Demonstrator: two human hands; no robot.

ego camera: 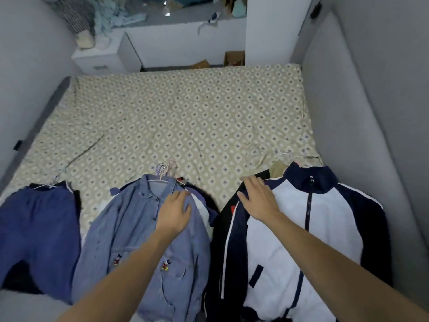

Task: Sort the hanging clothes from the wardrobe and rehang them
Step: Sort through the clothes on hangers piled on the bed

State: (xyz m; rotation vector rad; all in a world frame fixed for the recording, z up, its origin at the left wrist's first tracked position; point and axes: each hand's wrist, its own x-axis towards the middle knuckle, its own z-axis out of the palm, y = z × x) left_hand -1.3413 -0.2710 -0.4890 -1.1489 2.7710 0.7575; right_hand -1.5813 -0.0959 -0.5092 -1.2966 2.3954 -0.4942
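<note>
- Denim marks the middle pile in the head view: a denim jacket (139, 228) with small cartoon patches lies face up on the patterned bedspread (185, 117), on a pale hanger (162, 176) whose hook points up the bed.
- Under its right edge more garments peek out (a white and a dark layer, each apparently on its own hanger, though the stack is too tight to count).
- To the left lie the blue trousers (39, 228), on a hanger too, over something dark.
- To the right the navy-and-white track jacket (301, 228) tops a third pile, with a tan garment (277, 169) showing beyond its collar.
- The left hand (175, 213) rests flat on the denim jacket's shoulder, fingers straight and spread, gripping nothing.
- The right hand (257, 198) lies flat on the dark shoulder of the track jacket, fingers extended, also holding nothing.
- Judged from this layout, the clothes are out of the wardrobe and the sorting looks largely done: three separate piles lie side by side along the near edge of the bed, seemingly trousers, lighter jackets and sport jackets.
- What remains is the rehanging: every garment in sight is on the bed, and the wardrobe itself is out of frame.
- Further back stand a white cabinet (99, 59) and a cardboard box (234, 58), apart from the task.
</note>
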